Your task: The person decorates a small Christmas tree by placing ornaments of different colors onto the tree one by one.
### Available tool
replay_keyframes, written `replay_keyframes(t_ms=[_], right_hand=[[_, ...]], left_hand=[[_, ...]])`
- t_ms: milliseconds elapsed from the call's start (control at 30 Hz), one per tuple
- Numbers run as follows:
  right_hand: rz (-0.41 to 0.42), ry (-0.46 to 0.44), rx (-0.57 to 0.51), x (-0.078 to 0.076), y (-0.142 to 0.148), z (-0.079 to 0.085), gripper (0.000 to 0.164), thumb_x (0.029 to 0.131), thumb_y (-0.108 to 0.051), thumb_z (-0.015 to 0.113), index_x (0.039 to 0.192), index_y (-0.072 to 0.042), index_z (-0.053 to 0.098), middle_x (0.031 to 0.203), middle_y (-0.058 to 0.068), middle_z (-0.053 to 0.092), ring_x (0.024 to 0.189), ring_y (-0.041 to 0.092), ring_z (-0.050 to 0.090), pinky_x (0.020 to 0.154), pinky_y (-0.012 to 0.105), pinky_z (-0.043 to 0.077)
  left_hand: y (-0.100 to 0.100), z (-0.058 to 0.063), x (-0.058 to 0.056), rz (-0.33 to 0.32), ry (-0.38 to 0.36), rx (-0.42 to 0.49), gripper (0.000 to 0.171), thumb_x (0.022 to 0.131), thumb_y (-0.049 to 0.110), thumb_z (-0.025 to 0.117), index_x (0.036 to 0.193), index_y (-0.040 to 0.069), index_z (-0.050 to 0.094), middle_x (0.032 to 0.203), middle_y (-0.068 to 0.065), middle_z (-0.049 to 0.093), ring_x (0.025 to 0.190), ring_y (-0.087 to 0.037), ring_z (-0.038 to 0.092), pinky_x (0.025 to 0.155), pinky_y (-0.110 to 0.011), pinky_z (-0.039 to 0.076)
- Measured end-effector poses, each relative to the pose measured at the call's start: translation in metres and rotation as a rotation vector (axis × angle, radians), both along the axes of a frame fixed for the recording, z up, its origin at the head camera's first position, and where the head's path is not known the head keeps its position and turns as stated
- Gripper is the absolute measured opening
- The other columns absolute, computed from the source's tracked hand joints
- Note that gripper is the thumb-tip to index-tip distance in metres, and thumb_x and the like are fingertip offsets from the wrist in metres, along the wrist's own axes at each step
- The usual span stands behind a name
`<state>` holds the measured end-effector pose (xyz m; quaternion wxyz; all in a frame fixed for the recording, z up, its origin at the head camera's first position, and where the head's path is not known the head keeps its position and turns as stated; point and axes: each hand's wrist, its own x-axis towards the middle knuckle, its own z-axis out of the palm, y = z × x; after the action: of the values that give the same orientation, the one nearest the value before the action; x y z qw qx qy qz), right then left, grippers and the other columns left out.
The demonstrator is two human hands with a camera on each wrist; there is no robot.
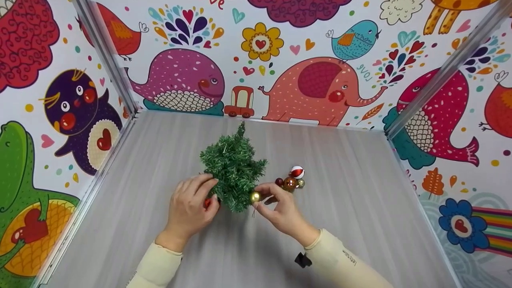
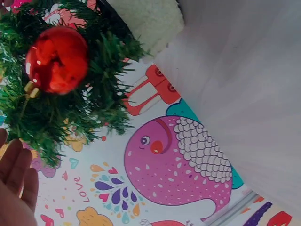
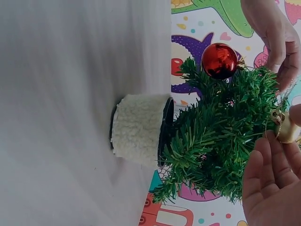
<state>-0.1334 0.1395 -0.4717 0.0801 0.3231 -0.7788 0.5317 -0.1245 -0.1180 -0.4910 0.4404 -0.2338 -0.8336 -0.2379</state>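
Observation:
A small green artificial Christmas tree (image 1: 232, 168) stands on the table. Its pot (image 3: 141, 129) has a fluffy cream cover, seen in the right wrist view. My right hand (image 1: 282, 210) pinches a shiny gold bauble (image 1: 255, 196) between thumb and fingers at the tree's right side; a thin hanging loop shows on it. My left hand (image 1: 192, 204) is at the tree's left side, its fingertips by the branches and nothing visibly gripped. A red bauble (image 2: 56, 60) hangs on the tree near that hand, mostly hidden in the head view.
Right of the tree lies a cluster of loose baubles: a red-and-white one (image 1: 297, 172), a copper one (image 1: 290, 183), a dark red one (image 1: 279, 182) and a small gold one (image 1: 301, 183). Cartoon-printed walls (image 1: 256, 76) with metal posts (image 1: 436, 72) bound the grey table (image 1: 352, 240).

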Motion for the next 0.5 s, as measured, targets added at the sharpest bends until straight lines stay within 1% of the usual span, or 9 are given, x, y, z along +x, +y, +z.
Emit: replay_keyframes(t_ms=[33,133,200,267,367,433,500], right_hand=[[-0.004,-0.013,-0.004,-0.001,0.001,-0.004,0.03,0.084,0.006,0.072,0.113,0.003,0.064,0.101,0.011,0.069,0.087,0.026,0.066,0.067,0.047,0.056],[-0.006,-0.006,-0.004,-0.008,0.003,-0.02,0.033,0.085,0.003,0.073,0.117,-0.002,0.066,0.103,0.006,0.069,0.087,0.024,0.066,0.067,0.042,0.056],[0.001,-0.009,-0.003,-0.011,0.005,-0.027,0.033,0.086,-0.001,0.074,0.118,-0.006,0.066,0.104,0.003,0.069,0.088,0.022,0.066,0.068,0.038,0.057],[0.008,-0.022,-0.005,-0.012,0.006,-0.03,0.031,0.088,-0.004,0.074,0.118,-0.009,0.066,0.105,0.0,0.069,0.088,0.02,0.066,0.069,0.035,0.056],[0.02,-0.034,-0.015,-0.012,0.005,-0.03,0.03,0.089,-0.006,0.072,0.118,-0.01,0.066,0.105,-0.001,0.068,0.089,0.018,0.066,0.07,0.033,0.056],[0.021,-0.042,-0.016,-0.011,0.005,-0.029,0.029,0.089,-0.006,0.072,0.118,-0.009,0.066,0.105,-0.001,0.068,0.089,0.017,0.066,0.07,0.033,0.056],[0.015,-0.048,-0.014,-0.011,0.004,-0.028,0.03,0.089,-0.005,0.072,0.118,-0.008,0.065,0.104,0.0,0.068,0.089,0.017,0.065,0.07,0.033,0.056]], left_hand=[[0.002,0.0,0.0,-0.001,0.004,-0.003,0.03,0.08,0.016,0.063,0.107,0.007,0.072,0.115,-0.01,0.067,0.099,-0.031,0.064,0.076,-0.047,0.052],[0.011,0.0,0.001,-0.02,0.025,-0.02,0.029,0.077,0.017,0.066,0.103,0.006,0.072,0.115,-0.012,0.066,0.104,-0.031,0.063,0.082,-0.047,0.051],[0.017,-0.001,0.002,-0.049,0.041,-0.04,0.029,0.074,0.018,0.068,0.1,0.006,0.072,0.113,-0.012,0.067,0.104,-0.031,0.062,0.086,-0.046,0.05],[0.024,-0.002,0.003,-0.084,0.054,-0.071,0.029,0.073,0.022,0.071,0.098,0.006,0.072,0.112,-0.012,0.067,0.104,-0.03,0.063,0.089,-0.046,0.049],[0.034,-0.006,0.006,-0.132,0.07,-0.119,0.032,0.076,0.033,0.072,0.096,0.008,0.072,0.11,-0.011,0.067,0.103,-0.029,0.063,0.091,-0.045,0.049],[0.04,-0.009,0.007,-0.156,0.075,-0.142,0.038,0.079,0.043,0.072,0.095,0.009,0.072,0.109,-0.01,0.068,0.103,-0.028,0.063,0.091,-0.044,0.049],[0.045,-0.011,0.008,-0.167,0.075,-0.149,0.044,0.08,0.051,0.073,0.093,0.009,0.072,0.107,-0.009,0.068,0.103,-0.027,0.063,0.091,-0.043,0.049]])
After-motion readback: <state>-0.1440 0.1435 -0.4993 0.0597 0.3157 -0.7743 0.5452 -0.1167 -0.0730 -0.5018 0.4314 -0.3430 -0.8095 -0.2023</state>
